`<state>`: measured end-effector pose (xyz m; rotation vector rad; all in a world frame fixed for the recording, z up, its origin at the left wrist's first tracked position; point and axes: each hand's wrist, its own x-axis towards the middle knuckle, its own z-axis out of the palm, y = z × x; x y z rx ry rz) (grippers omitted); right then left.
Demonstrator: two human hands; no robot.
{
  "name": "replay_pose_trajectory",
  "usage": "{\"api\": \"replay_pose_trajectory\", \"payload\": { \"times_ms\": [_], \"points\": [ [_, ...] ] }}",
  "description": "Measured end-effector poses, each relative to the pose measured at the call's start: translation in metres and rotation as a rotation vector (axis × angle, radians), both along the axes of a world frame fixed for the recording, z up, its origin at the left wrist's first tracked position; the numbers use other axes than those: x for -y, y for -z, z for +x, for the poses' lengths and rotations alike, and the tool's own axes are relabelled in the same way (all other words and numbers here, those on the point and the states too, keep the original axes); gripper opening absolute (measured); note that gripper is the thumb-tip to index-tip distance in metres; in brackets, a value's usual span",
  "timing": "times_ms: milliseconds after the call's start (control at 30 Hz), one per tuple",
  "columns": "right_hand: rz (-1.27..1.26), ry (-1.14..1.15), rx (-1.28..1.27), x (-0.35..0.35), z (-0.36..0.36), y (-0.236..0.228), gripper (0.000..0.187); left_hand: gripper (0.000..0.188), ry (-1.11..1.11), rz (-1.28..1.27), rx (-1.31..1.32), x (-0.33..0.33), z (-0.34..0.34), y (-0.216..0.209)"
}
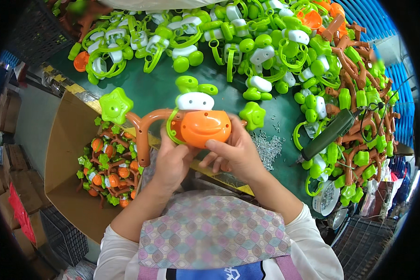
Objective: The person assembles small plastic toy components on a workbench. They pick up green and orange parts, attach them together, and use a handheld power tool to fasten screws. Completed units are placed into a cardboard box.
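Observation:
Both of my hands hold one plastic toy over the near edge of the bench. It has an orange smiling muzzle (pixel 206 127), a white piece (pixel 195 101) with two dark holes, and green rounded knobs above. A green strap curves down its left side. The toy's brown branch-like arm (pixel 142 126) reaches left and ends in a green star (pixel 116 106); another green star (pixel 253 115) shows at the right. My left hand (pixel 173 156) grips the underside at the left, its fingertips partly hidden. My right hand (pixel 238 151) clasps the right side, thumb against the orange muzzle.
Green-and-white toy parts (pixel 261 56) are heaped along the far bench. Brown branch pieces (pixel 354 70) pile up at right, beside a dark green electric screwdriver (pixel 329 134). Loose screws (pixel 268 149) lie nearer. A cardboard box (pixel 60 154) at left holds several assembled toys.

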<state>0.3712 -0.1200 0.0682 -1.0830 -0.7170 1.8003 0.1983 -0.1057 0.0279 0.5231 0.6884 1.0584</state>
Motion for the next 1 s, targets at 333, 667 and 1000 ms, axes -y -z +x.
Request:
{"api": "replay_pose_trajectory", "payload": {
  "times_ms": [333, 667, 1000],
  "points": [
    [1.163, -0.113, 1.292, -0.015, 0.023, 0.0, 0.073, 0.065, 0.067, 0.01, 0.019, 0.003, -0.005, 0.007],
    [1.143, -0.077, 1.155, -0.027, 0.007, 0.011, 0.071, 0.067, 0.074, -0.08, 0.093, -0.002, -0.005, 0.015],
    [1.209, -0.215, 1.347, -0.041, 0.008, 0.003, 0.071, 0.06, 0.102, 0.014, 0.144, -0.006, -0.01, 0.018]
  ]
}}
